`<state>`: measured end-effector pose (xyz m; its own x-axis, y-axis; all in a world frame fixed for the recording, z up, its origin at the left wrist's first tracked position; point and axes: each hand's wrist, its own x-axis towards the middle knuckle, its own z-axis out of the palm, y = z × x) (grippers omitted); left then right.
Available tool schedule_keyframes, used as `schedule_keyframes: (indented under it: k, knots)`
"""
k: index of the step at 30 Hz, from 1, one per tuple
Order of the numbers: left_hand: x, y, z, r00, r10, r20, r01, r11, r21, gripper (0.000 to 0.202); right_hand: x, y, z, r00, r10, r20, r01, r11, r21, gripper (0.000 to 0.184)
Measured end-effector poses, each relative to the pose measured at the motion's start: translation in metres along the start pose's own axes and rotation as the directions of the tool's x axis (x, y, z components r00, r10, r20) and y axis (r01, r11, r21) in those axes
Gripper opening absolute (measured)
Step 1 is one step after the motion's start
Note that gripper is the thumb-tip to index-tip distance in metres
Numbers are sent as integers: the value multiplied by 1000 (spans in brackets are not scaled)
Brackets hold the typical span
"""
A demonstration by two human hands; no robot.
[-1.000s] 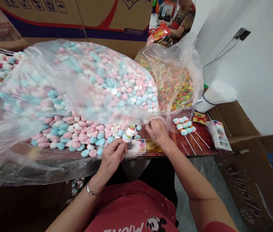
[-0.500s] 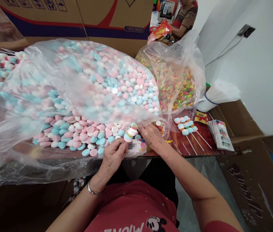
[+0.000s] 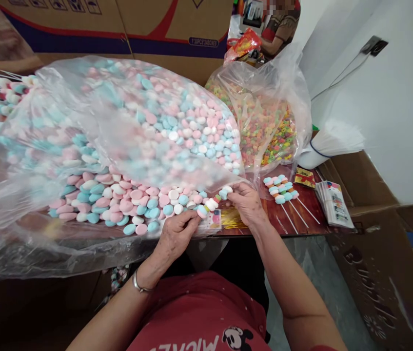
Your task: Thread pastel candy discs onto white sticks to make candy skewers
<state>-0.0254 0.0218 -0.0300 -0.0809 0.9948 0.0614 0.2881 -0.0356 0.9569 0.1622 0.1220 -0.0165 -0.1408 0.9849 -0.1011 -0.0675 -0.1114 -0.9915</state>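
Note:
My left hand [image 3: 178, 235] is closed, pinching the lower end of a marshmallow skewer [image 3: 210, 204] with pink, white and blue marshmallows and coloured gummy rings between them. Its stick is hidden by the fingers. At the skewer's upper end, my right hand [image 3: 247, 201] grips blue and white marshmallows [image 3: 225, 193] between thumb and fingers. Whether these are on the stick I cannot tell. Under the skewer lie a printed packet [image 3: 213, 222] and gold twist ties [image 3: 233, 220]. Loose marshmallows [image 3: 118, 200] spill from a large clear bag [image 3: 136, 122] left of my hands.
Three marshmallow skewers [image 3: 281, 189] lie at the right, near printed bags [image 3: 334, 204] and a yellow packet [image 3: 304, 178]. Behind stands a bag of gummy rings [image 3: 268, 122]. White sticks [image 3: 338, 141] fill a container. A cardboard box [image 3: 382, 263] stands right. Another person [image 3: 283, 27] sits beyond.
My right hand has come up from behind the skewer and moved right, now with marshmallows at the skewer's tip. The skewer has tilted right, and the gold twist ties are uncovered.

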Motion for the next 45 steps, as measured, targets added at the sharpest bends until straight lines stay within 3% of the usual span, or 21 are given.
schedule_keyframes:
  k: [5, 16, 26, 33, 40, 45]
  knots:
    - [1, 3, 1, 1000, 13, -1, -12, 998, 66, 25, -8, -6, 8, 999, 34, -13, -31, 991, 132, 18]
    - [0, 5, 1, 1000, 11, 3, -11, 998, 62, 27, -21, -5, 5, 984, -147, 102, 148, 989, -2, 20]
    - [0, 8, 1, 1000, 12, -9, -12, 999, 41, 25, -23, -6, 14, 984, -136, 112, 128, 989, 76, 25]
    - [-1, 8, 0, 1000, 8, -4, -7, 999, 49, 26, -17, 0, 19, 989, -45, -144, 73, 978, 195, 25]
    - [1, 6, 1, 1000, 7, -7, -7, 999, 38, 27, -24, 3, 21, 992, -109, -61, 115, 988, 103, 24]
    - [0, 6, 1, 1000, 4, -4, -3, 999, 47, 26, -31, 1, 13, 950, -312, -34, 297, 929, -220, 25]
